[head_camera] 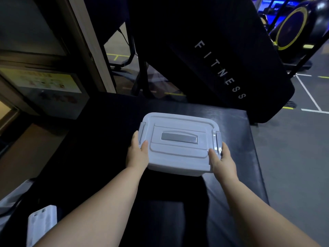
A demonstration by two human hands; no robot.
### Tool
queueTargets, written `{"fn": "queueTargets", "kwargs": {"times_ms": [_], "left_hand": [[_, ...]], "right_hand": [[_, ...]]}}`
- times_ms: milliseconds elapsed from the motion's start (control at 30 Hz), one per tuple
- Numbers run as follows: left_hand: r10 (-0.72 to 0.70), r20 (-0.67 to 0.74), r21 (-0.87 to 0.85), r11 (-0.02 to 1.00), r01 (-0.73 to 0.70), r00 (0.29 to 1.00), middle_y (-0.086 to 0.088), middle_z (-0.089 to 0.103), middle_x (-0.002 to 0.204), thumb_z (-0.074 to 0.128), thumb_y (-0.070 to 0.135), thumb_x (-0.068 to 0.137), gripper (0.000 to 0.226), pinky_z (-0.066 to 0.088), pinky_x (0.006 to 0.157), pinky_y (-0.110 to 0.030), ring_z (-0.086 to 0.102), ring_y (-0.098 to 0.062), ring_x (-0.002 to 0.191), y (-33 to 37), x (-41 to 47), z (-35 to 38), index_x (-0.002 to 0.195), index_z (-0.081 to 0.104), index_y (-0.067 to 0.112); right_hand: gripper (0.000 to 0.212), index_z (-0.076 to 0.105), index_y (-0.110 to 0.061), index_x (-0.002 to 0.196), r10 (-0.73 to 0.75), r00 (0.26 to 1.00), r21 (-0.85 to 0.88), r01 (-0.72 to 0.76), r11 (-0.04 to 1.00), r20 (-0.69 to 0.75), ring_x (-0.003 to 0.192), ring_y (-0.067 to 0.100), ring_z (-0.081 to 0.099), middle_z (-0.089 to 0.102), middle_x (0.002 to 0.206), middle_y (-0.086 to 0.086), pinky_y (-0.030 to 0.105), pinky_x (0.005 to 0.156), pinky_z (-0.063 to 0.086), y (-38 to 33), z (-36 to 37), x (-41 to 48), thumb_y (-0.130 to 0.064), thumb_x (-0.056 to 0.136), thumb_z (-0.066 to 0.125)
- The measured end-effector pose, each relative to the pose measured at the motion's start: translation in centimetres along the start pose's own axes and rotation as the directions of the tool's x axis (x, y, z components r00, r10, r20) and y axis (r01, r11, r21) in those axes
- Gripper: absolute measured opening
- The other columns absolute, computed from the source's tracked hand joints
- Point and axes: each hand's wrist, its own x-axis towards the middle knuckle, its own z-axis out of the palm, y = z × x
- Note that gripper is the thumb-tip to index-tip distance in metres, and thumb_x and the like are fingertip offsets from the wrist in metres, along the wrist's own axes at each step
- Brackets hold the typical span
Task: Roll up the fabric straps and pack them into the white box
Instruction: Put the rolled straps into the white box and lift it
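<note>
Left hand [138, 155] and right hand [223, 162] are gripping the closed white box [179, 152] by its ends, on the bench [231, 122]. No straps are showing. Best: popping both side latches [218, 141] evenly, keeping the box level.

White box [178, 152], lid on, grey handle [179, 138] lying flat on top. Position: over the middle of the black padded bench [233, 125]. Left hand [138, 154] grips its left end, right hand [222, 162] its right end, thumbs on the lid. Black FITNESS pad [213, 50] leans beyond the bench's far edge.
</note>
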Motion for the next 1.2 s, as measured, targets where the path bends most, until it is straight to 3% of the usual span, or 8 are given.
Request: {"fn": "queueTargets", "kwargs": {"times_ms": [100, 267, 400, 667, 967, 1067, 1200], "left_hand": [[0.003, -0.007, -0.006, 1.0, -0.003, 1.0, -0.005, 0.04, 0.148, 0.04, 0.035, 0.102, 0.055, 0.039, 0.107, -0.042, 0.047, -0.028, 0.127, 0.7, 1.9, 0.8, 0.152, 0.017, 0.034], [0.019, -0.021, -0.015, 1.0, -0.019, 1.0, -0.005, 0.037, 0.15, 0.041, 0.033, 0.102, 0.055, 0.036, 0.108, -0.039, 0.044, -0.027, 0.131, 2.6, 5.3, 2.1, 0.152, 0.018, 0.031], [0.021, -0.031, -0.017, 1.0, -0.021, 0.999, -0.005, 0.038, 0.15, 0.04, 0.034, 0.102, 0.055, 0.036, 0.105, -0.037, 0.044, -0.027, 0.13, 4.1, 8.1, 3.2, 0.153, 0.018, 0.031], [0.046, -0.06, -0.031, 0.998, -0.048, 0.997, -0.005, 0.045, 0.144, 0.042, 0.035, 0.101, 0.053, 0.04, 0.105, -0.041, 0.048, -0.028, 0.125, 5.3, 12.2, 5.0, 0.151, 0.023, 0.031], [0.056, -0.074, -0.028, 0.998, -0.059, 0.996, -0.005, 0.047, 0.142, 0.043, 0.034, 0.101, 0.053, 0.04, 0.105, -0.04, 0.049, -0.027, 0.124, 5.4, 12.2, 5.1, 0.15, 0.025, 0.03], [0.058, -0.062, -0.036, 0.998, -0.06, 0.996, -0.006, 0.045, 0.143, 0.043, 0.033, 0.101, 0.053, 0.04, 0.105, -0.038, 0.048, -0.027, 0.125, 5.4, 12.0, 5.0, 0.151, 0.024, 0.029], [0.02, -0.025, 0.044, 0.999, -0.019, 0.999, -0.009, 0.039, 0.147, 0.039, 0.037, 0.102, 0.056, 0.038, 0.1, -0.037, 0.047, -0.03, 0.125, 6.2, 11.4, 4.4, 0.153, 0.016, 0.029]], "right_hand": [[0.028, 0.046, -0.031, 0.122, -0.011, 1.0, 0.013, 0.011, 1.0, -0.001, 0.088, 0.014, 0.06, 0.063, 0.102, -0.005, 0.028, 0.064, 0.042, -0.8, 0.0, 2.0, -0.036, 0.094, 0.051], [0.027, 0.049, -0.035, 0.119, -0.023, 1.0, 0.041, 0.024, 0.999, -0.012, 0.089, 0.017, 0.062, 0.064, 0.097, -0.01, 0.033, 0.069, 0.045, -2.3, 0.3, 5.6, -0.036, 0.092, 0.05], [0.029, 0.05, -0.031, 0.122, -0.042, 0.999, 0.056, 0.043, 0.998, -0.012, 0.085, 0.012, 0.059, 0.061, 0.093, -0.013, 0.026, 0.063, 0.042, -3.4, 0.4, 8.5, -0.033, 0.092, 0.05], [0.028, 0.05, -0.034, 0.121, -0.058, 0.998, 0.042, 0.059, 0.997, -0.028, 0.092, 0.013, 0.057, 0.06, 0.094, -0.02, 0.03, 0.077, 0.039, -4.8, 0.7, 13.1, -0.034, 0.092, 0.051], [0.033, 0.05, -0.035, 0.125, -0.083, 0.995, 0.059, 0.086, 0.995, -0.051, 0.09, 0.008, 0.057, 0.061, 0.098, -0.018, 0.029, 0.077, 0.038, -4.6, 0.9, 13.3, -0.035, 0.092, 0.051], [0.02, 0.049, -0.037, 0.112, -0.079, 0.996, 0.062, 0.082, 0.995, -0.045, 0.083, 0.002, 0.055, 0.06, 0.092, -0.019, 0.03, 0.075, 0.038, -4.6, 0.9, 13.2, -0.034, 0.092, 0.05], [0.023, 0.047, -0.033, 0.114, -0.08, 0.996, 0.016, 0.081, 0.997, -0.04, 0.088, 0.015, 0.058, 0.062, 0.099, -0.013, 0.034, 0.073, 0.041, -4.8, 0.9, 13.0, -0.038, 0.092, 0.048]]}}
